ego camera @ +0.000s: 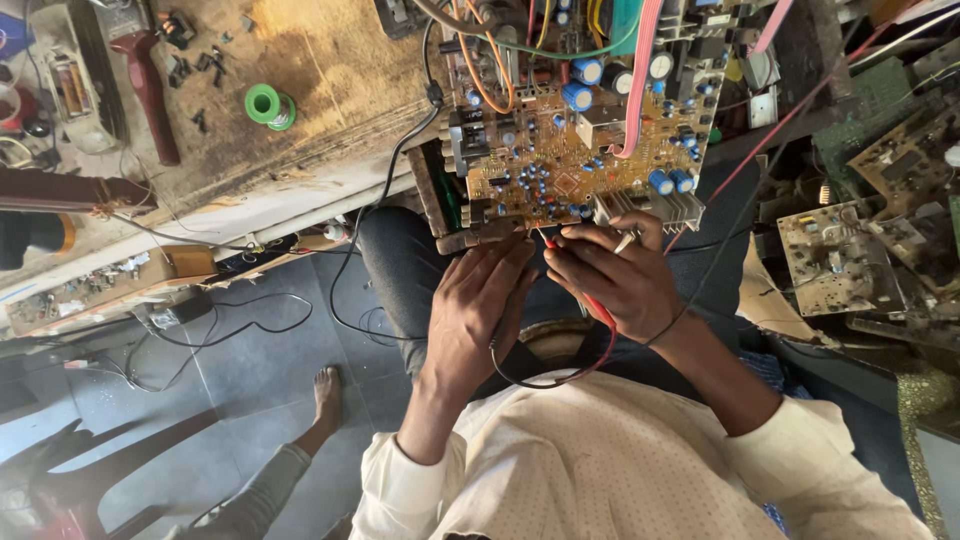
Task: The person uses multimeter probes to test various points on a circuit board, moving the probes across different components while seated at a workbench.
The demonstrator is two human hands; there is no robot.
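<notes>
Two hands work at the circuit board (575, 130) edge. The right hand (615, 275) pinches a red probe (570, 270); the left hand (480, 305) closes on a black probe (497, 335). Steady tips would serve best.

Soft, even daylight, sharp at centre, with wide-angle stretching and darker left corners.

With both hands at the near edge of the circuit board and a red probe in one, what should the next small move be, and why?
Probably ease the red probe tip forward onto a point of the circuit board. The right hand pinches the probe with its tip at the board's near edge beside the metal heatsink, while the left hand braces the board's edge. Whether the tip already touches cannot be told.
</notes>
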